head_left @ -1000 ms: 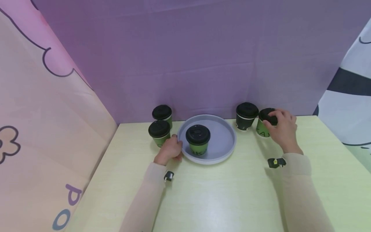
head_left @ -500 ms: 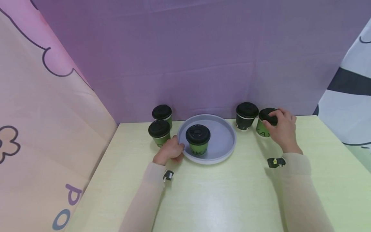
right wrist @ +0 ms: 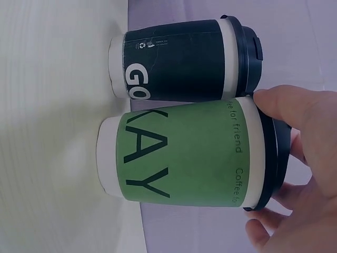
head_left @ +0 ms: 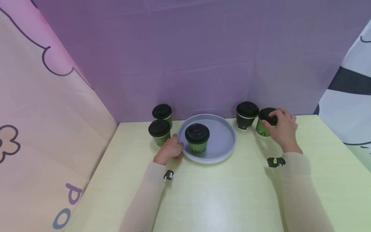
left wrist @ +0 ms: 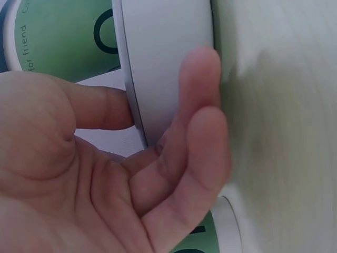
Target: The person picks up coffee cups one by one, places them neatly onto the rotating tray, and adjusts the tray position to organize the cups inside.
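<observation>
My left hand [head_left: 169,149] holds the near left rim of a round grey tray [head_left: 221,138]. In the left wrist view the thumb lies over the rim and the fingers [left wrist: 202,153] are on the outer side. A green paper coffee cup [head_left: 198,145] with a black lid stands upright on the tray. At the right, my right hand [head_left: 284,130] grips the black lid of another green cup [right wrist: 184,155], thumb on one side and fingers on the other. That cup is upright, its white base at the table. A black lidded cup [right wrist: 176,60] stands close beside it.
Two more green cups with black lids, a front one [head_left: 160,132] and a rear one [head_left: 163,112], stand left of the tray. The pale table [head_left: 220,196] ends at a purple cloth backdrop [head_left: 185,64]. Printed cloth [head_left: 49,129] flanks the left side.
Both hands keep their places on the tray rim and the right cup's lid. The cup on the tray shows its lettering turned very slightly.
</observation>
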Motion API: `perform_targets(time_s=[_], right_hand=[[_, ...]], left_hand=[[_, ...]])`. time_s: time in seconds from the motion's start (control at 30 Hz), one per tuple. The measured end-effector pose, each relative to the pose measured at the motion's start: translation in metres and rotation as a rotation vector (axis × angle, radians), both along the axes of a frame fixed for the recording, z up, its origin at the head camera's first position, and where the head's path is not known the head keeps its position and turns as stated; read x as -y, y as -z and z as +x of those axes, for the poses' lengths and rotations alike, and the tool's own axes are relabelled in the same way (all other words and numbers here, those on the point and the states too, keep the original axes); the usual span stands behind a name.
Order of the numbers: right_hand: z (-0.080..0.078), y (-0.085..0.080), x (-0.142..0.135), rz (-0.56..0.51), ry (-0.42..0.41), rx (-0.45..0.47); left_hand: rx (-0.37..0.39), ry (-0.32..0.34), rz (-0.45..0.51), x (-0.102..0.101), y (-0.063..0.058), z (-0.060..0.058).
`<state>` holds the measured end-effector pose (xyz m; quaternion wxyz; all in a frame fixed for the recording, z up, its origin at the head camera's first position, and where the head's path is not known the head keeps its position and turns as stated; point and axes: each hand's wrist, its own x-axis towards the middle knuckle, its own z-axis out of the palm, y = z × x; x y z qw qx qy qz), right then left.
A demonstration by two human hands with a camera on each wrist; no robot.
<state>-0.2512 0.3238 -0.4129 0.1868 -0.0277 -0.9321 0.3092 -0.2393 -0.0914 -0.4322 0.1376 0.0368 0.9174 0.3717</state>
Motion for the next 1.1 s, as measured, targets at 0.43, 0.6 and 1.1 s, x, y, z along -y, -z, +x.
perform_targets(time_s=[0.43, 0.6, 1.1], right_hand=[[0.0015, -0.0032, 0.0035, -0.051, 0.022, 0.048], [0.0025, -0.0044, 0.0047, -0.050, 0.033, 0.045], [0.0014, -0.0055, -0.0003, -0.045, 0.052, 0.132]], left_hand=[[-0.020, -0.046, 0.013, 0.0012, 0.0038, -0.0038], [-0.023, -0.059, 0.001, 0.0018, 0.0050, -0.0056], [-0.055, -0.094, -0.009, 0.0013, 0.0083, -0.0078]])
